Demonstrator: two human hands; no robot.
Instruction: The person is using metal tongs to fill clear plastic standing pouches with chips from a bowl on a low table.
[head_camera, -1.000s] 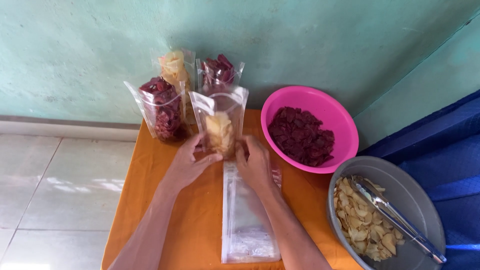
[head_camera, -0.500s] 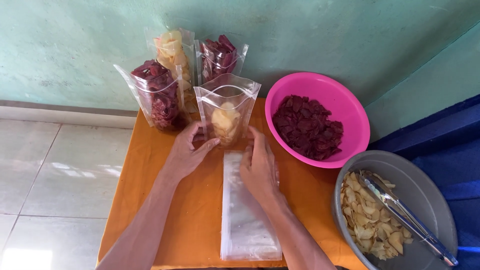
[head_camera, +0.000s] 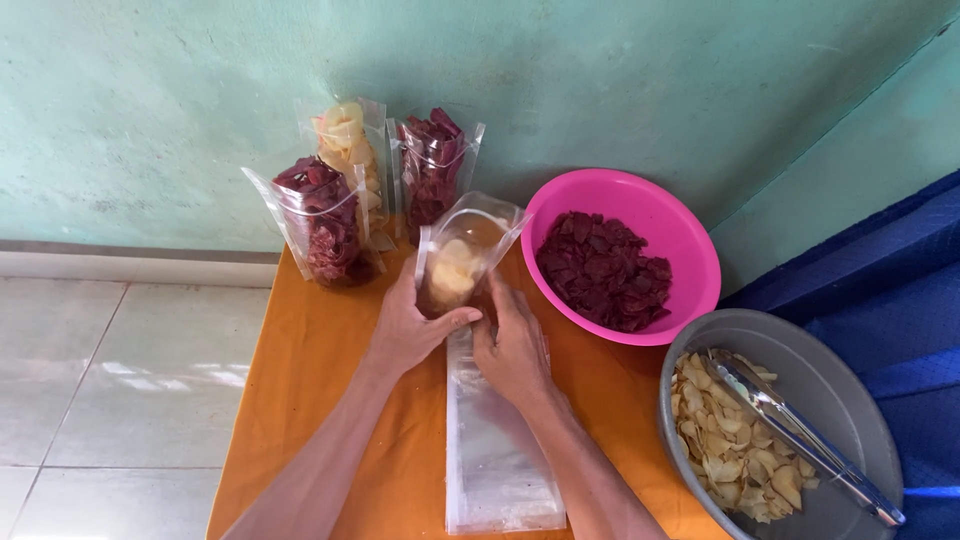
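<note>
1. Pouch, clear plastic, stand-up type (head_camera: 462, 255): part filled with pale yellow chips, mouth open at the top, tilted toward the right. It stands on the orange worktop (head_camera: 320, 400) near the far edge, just left of the pink bowl.
2. Left hand (head_camera: 412, 325): wrapped around the lower left side of the pouch, thumb across its front, gripping it.
3. Right hand (head_camera: 512, 345): fingers curled against the lower right corner of the pouch, palm resting on the stack of empty bags; it appears to pinch the pouch base, though the fingertips are hidden behind the plastic.
4. Stack of empty clear bags (head_camera: 495, 455): flat on the worktop, running from under the right hand to the near edge.
5. Pink bowl (head_camera: 690, 250): round, holding dark red chips, to the right of the pouch.
6. Grey basin (head_camera: 830, 380): at the near right, holding pale yellow chips on its left side.
7. Metal tongs (head_camera: 800, 435): lying slantwise in the grey basin, partly on the chips.
8. Filled pouches at the back against the green wall (head_camera: 640, 90): one of dark red chips (head_camera: 325, 225) at the left, one of pale chips (head_camera: 350, 150) behind it, one of dark red chips (head_camera: 435, 165) beside that.
</note>
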